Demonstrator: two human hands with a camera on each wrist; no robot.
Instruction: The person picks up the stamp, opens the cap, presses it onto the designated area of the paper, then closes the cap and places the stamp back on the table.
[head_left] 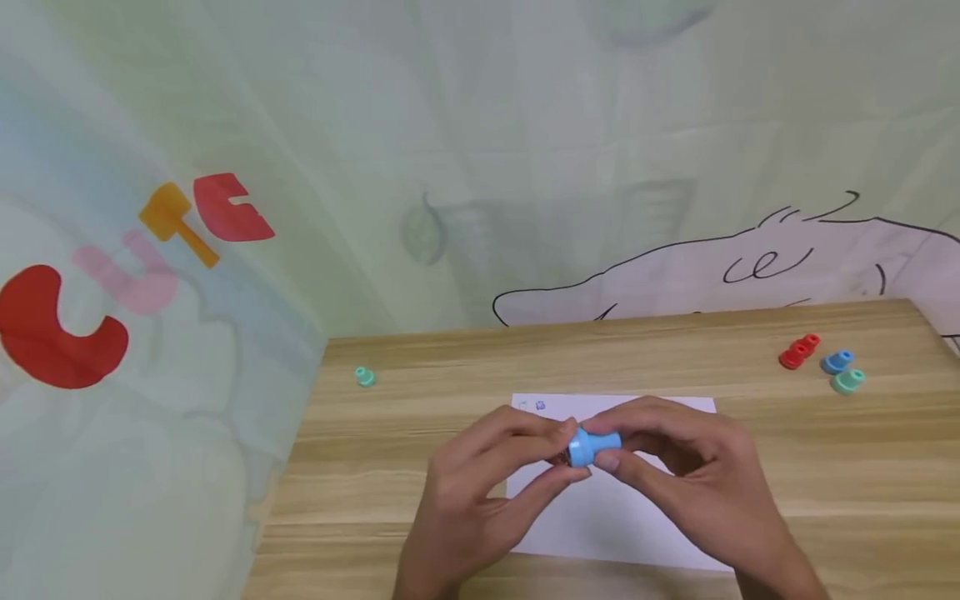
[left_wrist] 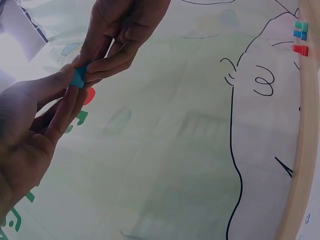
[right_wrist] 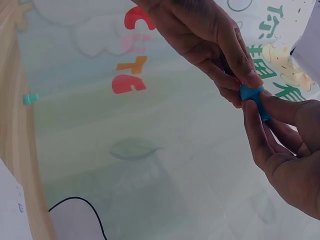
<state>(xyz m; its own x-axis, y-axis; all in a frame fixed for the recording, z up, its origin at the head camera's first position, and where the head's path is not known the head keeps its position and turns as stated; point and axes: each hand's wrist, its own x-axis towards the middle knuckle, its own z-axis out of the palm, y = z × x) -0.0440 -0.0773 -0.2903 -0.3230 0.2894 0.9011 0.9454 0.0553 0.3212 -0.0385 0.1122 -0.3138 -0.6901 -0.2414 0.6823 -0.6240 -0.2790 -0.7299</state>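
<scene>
Both hands meet over a white sheet of paper, on a small light-blue toy stamp lying sideways between them. My left hand pinches its wide end between thumb and fingers, hiding part of that end. Thumb and fingers of my right hand grip the narrow handle. In the left wrist view the blue stamp shows between the fingertips of both hands. The right wrist view has the same stamp, mostly covered by fingers. A blue printed mark and a faint green one sit at the paper's upper left corner.
On the wooden table, a small green stamp stands at the far left. Two red stamps, a blue one and a green one are grouped at the far right. A printed curtain hangs behind the table.
</scene>
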